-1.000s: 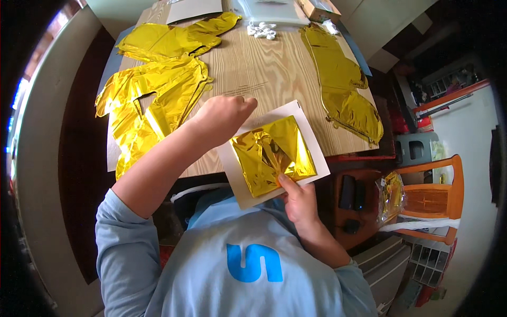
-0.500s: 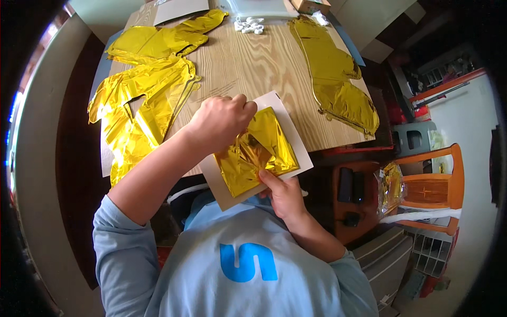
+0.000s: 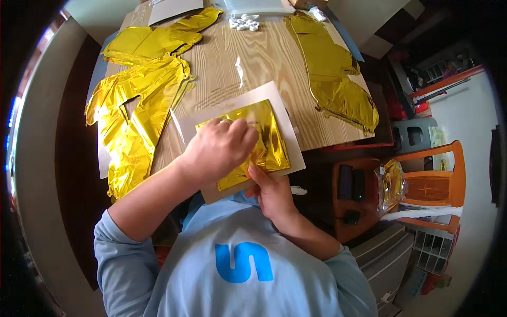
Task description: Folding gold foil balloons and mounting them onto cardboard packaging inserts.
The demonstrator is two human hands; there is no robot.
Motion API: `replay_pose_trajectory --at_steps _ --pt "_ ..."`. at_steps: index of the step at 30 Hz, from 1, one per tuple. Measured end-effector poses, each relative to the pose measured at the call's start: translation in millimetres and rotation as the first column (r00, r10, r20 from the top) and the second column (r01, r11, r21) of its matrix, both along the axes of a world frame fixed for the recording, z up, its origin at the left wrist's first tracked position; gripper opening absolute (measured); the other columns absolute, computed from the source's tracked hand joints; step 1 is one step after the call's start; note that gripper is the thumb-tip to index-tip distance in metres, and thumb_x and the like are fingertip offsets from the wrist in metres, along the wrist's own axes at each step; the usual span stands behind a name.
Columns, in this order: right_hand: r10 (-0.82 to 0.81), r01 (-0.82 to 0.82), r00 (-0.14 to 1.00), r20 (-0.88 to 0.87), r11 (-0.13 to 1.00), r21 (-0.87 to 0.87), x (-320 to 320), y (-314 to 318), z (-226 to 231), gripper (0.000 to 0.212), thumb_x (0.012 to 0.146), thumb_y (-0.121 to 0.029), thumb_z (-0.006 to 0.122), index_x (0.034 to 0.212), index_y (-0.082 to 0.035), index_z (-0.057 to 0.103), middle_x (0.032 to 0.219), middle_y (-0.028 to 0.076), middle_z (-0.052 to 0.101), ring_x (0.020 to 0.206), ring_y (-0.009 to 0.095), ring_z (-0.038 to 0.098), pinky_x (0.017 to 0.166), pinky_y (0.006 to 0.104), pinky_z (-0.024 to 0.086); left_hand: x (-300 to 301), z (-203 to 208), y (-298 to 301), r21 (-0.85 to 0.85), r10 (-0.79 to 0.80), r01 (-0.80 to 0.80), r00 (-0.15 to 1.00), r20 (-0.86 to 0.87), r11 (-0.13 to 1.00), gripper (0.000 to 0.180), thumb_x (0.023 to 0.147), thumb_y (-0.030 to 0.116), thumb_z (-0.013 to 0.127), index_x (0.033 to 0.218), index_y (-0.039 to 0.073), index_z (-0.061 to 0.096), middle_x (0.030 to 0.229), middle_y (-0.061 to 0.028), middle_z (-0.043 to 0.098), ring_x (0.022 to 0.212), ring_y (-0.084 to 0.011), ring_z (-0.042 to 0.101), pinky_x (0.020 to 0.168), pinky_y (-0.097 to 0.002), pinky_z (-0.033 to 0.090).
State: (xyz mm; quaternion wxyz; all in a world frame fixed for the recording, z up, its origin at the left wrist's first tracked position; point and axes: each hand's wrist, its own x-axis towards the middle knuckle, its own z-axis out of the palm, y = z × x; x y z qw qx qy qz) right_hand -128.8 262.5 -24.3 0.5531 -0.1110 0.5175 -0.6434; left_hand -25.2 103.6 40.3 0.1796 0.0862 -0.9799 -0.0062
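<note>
A folded gold foil balloon point(image 3: 277, 148) lies on a pale cardboard sheet point(image 3: 282, 108), held tilted at the table's near edge. My right hand point(image 3: 272, 195) grips the near edge of both, its thumb on top of the foil and its other fingers underneath. Over the middle of the foil, my left hand point(image 3: 219, 148) is closed in a fist, knuckles up. Its fingertips are hidden, so whatever they may hold cannot be made out.
Flattened gold foil balloons point(image 3: 140, 100) spread along the table's left side, and another foil balloon point(image 3: 330, 68) lies at the right. White bundles point(image 3: 244, 22) sit at the back, and a thin white strip point(image 3: 239, 73) rests mid-table. A wooden chair point(image 3: 428, 187) stands at the right.
My left fist has come down toward me over the foil. The cardboard and foil have shifted slightly left, with my right hand still gripping them. A thin white strip now shows on the table.
</note>
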Motion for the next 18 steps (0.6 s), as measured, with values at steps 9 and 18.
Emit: replay_pose_trajectory --at_steps 9,18 --pt "0.014 -0.011 0.998 0.069 0.999 -0.047 -1 -1 4 0.034 0.095 -0.025 0.074 0.12 -0.005 0.061 0.095 0.002 0.066 0.065 0.011 0.062 0.049 0.0236 0.048 6 1 2 0.078 -0.067 0.068 0.998 -0.014 0.995 0.022 0.081 0.018 0.065 0.099 0.007 0.058 0.085 -0.0077 0.055 0.072 -0.0256 0.064 0.065 -0.0377 0.052" --pt "0.086 -0.098 0.992 -0.093 0.986 -0.134 0 0 -11 0.035 0.098 -0.026 0.07 0.125 -0.008 0.059 0.104 0.002 0.065 0.08 0.01 0.063 0.051 0.0244 0.05 -1 3 -7 0.04 -0.057 0.061 0.994 -0.095 0.997 0.025 0.083 0.019 0.063 0.103 0.005 0.06 0.087 -0.008 0.056 0.076 -0.0257 0.063 0.066 -0.0386 0.051"
